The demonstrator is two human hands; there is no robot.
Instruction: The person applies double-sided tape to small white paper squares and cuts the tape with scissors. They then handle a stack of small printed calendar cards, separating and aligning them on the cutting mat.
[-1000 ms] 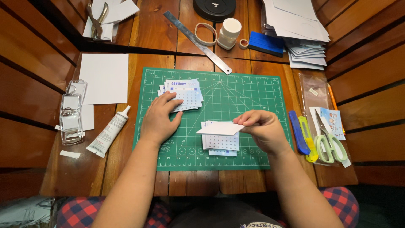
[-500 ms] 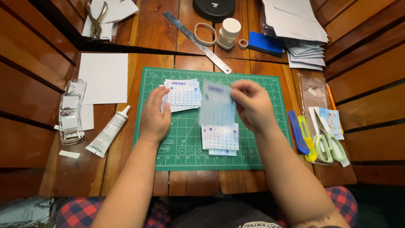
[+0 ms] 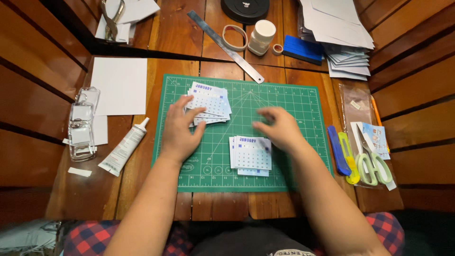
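A green cutting mat (image 3: 294, 102) lies on the wooden table. On its upper left sits a fanned stack of small white calendar cards (image 3: 211, 102). My left hand (image 3: 180, 128) rests on that stack's lower left edge, fingers spread. A second, neater pile of calendar cards (image 3: 251, 154) lies at the mat's lower middle. My right hand (image 3: 279, 128) hovers just above and right of this pile, fingers loosely apart and holding nothing.
Left of the mat lie a glue tube (image 3: 123, 147), a white sheet (image 3: 118, 85) and a clear plastic case (image 3: 81, 124). At the right lie scissors (image 3: 372, 161), cutters (image 3: 343, 154) and a bag. A metal ruler (image 3: 225, 45), tape roll, jar and paper stacks sit behind.
My right hand carried a card from the lower pile to the upper left stack, let it go, and has come back toward the lower pile with nothing in it.
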